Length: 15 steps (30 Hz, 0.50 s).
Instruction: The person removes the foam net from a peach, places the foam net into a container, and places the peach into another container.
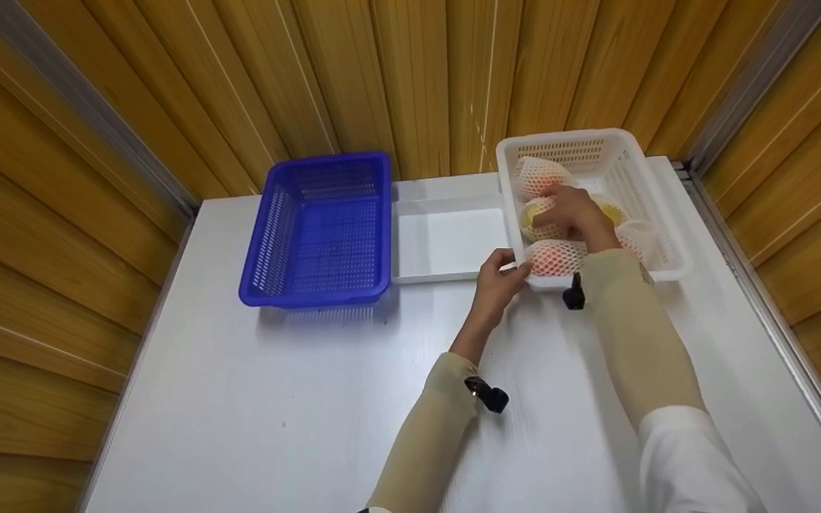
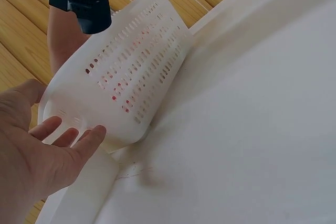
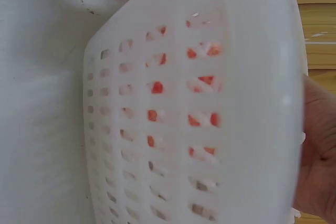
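Note:
In the head view, my right hand (image 1: 576, 212) reaches down into a white basket (image 1: 656, 206), fingers curved over a yellow fruit in a foam net (image 1: 537, 222). Around it in the basket lie several more net-wrapped fruits, among them a reddish one (image 1: 540, 177) behind and another reddish one (image 1: 554, 258) in front. My left hand (image 1: 497, 285) holds the basket's near left corner. In the left wrist view the fingers of that left hand (image 2: 44, 150) lie about the basket's corner. The right wrist view shows the slotted wall, which hides most of my right hand (image 3: 320, 150).
A blue basket (image 1: 339, 246) with nothing in it stands at the left of the white table (image 1: 325, 413). Between the baskets lies a shallow white tray (image 1: 451, 239). Wood-panelled walls (image 1: 410, 78) rise behind and on both sides.

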### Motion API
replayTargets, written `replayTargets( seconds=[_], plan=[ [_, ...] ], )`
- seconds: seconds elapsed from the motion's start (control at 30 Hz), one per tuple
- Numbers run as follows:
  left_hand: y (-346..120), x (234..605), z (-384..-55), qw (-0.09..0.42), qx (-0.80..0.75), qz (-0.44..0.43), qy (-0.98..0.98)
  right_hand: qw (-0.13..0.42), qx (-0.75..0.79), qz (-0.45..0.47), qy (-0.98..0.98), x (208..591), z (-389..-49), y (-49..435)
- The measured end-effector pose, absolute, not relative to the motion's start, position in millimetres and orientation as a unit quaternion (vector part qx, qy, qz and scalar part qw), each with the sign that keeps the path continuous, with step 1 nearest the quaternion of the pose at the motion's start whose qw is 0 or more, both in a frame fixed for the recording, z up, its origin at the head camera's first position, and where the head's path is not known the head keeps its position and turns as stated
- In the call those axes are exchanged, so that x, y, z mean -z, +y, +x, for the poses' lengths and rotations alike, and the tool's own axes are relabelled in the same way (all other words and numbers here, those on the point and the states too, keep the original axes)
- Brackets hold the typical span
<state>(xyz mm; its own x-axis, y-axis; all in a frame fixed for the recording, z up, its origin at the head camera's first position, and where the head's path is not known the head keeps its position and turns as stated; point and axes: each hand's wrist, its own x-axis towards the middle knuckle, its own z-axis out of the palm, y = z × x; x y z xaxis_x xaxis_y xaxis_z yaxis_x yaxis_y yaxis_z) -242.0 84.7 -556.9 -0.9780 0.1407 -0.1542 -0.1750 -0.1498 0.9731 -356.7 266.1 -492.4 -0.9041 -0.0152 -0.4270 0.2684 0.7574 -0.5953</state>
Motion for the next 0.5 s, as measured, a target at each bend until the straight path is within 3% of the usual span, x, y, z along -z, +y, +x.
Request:
replayTargets(
  seconds=[0.5],
  plan=[
    [84, 557, -242, 0.104, -0.755, -0.017, 0.647, 0.131, 0.333, -0.001, 0.934, 464, -344, 269]
  ],
)
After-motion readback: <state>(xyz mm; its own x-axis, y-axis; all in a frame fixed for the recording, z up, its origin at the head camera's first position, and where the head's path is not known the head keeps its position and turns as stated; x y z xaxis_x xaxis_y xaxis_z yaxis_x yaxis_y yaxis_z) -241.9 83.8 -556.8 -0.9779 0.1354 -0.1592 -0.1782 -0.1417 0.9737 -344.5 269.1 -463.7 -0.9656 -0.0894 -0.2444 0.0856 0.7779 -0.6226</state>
